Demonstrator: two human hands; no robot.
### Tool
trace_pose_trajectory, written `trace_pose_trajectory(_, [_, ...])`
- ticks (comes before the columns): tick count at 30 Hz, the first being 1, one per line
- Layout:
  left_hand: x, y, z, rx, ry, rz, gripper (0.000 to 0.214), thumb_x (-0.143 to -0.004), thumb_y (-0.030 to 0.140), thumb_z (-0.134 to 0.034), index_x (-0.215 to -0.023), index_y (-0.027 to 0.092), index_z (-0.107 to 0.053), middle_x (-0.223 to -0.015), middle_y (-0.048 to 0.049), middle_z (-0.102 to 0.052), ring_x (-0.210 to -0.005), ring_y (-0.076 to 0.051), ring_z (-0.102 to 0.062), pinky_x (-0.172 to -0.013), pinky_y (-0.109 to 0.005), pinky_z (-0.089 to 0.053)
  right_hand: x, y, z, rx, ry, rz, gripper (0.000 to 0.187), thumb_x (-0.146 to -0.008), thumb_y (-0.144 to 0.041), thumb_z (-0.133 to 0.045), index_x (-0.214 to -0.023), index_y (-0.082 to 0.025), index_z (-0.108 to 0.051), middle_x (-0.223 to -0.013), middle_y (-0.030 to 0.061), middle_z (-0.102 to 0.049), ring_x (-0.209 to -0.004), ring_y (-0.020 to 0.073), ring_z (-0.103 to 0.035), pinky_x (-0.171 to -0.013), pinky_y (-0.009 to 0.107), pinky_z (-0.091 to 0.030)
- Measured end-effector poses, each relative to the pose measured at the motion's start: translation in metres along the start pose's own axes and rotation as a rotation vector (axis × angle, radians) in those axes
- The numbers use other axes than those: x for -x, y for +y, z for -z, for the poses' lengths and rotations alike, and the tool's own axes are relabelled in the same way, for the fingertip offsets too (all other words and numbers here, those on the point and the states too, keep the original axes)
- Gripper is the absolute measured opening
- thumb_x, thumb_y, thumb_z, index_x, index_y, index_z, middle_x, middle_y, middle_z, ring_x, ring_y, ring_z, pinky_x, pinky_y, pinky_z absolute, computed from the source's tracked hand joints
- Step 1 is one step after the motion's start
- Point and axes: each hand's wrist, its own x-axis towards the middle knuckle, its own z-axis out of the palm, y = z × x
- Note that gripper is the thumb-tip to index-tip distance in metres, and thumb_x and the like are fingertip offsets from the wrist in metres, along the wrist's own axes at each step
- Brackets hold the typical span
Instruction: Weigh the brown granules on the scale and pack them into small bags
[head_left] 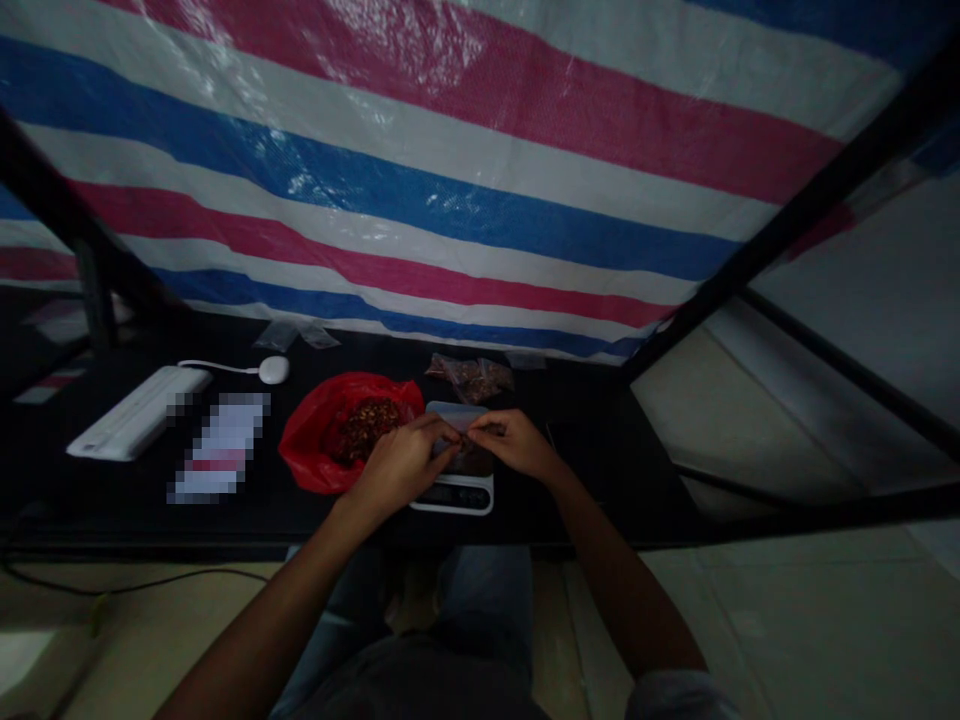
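Observation:
My left hand [405,460] and my right hand [511,442] meet over a small white scale [459,494] on a low black table [150,500]. Both pinch the top edge of a small clear plastic bag [456,416] that sits on the scale, with dark reddish contents inside. Fingers of both hands are closed on the bag's rim. Just left of my left hand lies an open red plastic bag [315,440] holding a heap of dried reddish-brown bits [369,422].
A filled clear packet [471,376] lies behind the scale, with empty clear bags [296,335] further left. A white flat device [139,412] with a cable and white puck [274,369] sits at left, beside a blurred paper [221,445]. A striped tarp [450,180] hangs behind.

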Motion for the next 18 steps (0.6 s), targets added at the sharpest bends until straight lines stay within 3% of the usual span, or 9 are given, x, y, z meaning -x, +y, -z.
trace_pose_trajectory(4, [0.001,0.0,0.0,-0.015,0.003,0.017,0.021,-0.096,0.033,-0.057,-0.109,0.025,-0.072,-0.115,-0.0043,-0.072,-0.091,-0.022,-0.071,-0.083,-0.032,-0.053,0.002,-0.001,0.003,0.017,0.036,0.026,0.02,-0.087,-0.032,-0.067,-0.093,-0.015,-0.076,-0.092,0.008,-0.078,-0.083,0.0205,-0.072,-0.078,0.033,-0.055])
trace_pose_trajectory(8, [0.002,0.0,0.001,0.008,0.02,0.02,0.019,-0.096,0.032,-0.057,-0.107,0.025,-0.07,-0.114,-0.0037,-0.072,-0.098,-0.024,-0.071,-0.086,-0.033,-0.053,0.0,0.001,0.023,0.113,0.125,0.045,0.02,-0.089,-0.029,-0.063,-0.096,-0.015,-0.074,-0.094,0.0079,-0.077,-0.083,0.0192,-0.071,-0.078,0.033,-0.055])
trace_pose_trajectory(12, [0.004,-0.002,0.001,0.052,0.029,0.021,0.02,-0.098,0.033,-0.052,-0.105,0.025,-0.069,-0.113,-0.0038,-0.073,-0.102,-0.023,-0.07,-0.092,-0.034,-0.051,-0.016,0.011,0.064,0.371,0.241,0.0,0.023,-0.092,-0.025,-0.058,-0.105,-0.014,-0.073,-0.095,0.0095,-0.077,-0.083,0.0196,-0.072,-0.078,0.033,-0.056])
trace_pose_trajectory(14, [0.006,-0.003,0.002,0.071,0.037,0.025,0.021,-0.099,0.034,-0.05,-0.104,0.024,-0.068,-0.113,-0.0038,-0.073,-0.102,-0.023,-0.07,-0.093,-0.034,-0.051,-0.03,0.015,0.09,0.631,0.266,-0.008,0.027,-0.094,-0.02,-0.055,-0.114,-0.014,-0.071,-0.108,0.0122,-0.076,-0.097,0.0207,-0.072,-0.089,0.036,-0.055])
trace_pose_trajectory(18, [0.01,-0.008,0.001,0.097,0.037,0.003,0.022,-0.1,0.036,-0.049,-0.105,0.025,-0.067,-0.112,-0.0035,-0.073,-0.101,-0.022,-0.071,-0.09,-0.033,-0.052,-0.066,0.022,0.13,0.78,0.197,-0.03,0.044,-0.082,-0.014,-0.072,-0.126,-0.013,-0.067,-0.134,0.0184,-0.066,-0.126,0.0294,-0.061,-0.11,0.045,-0.044])
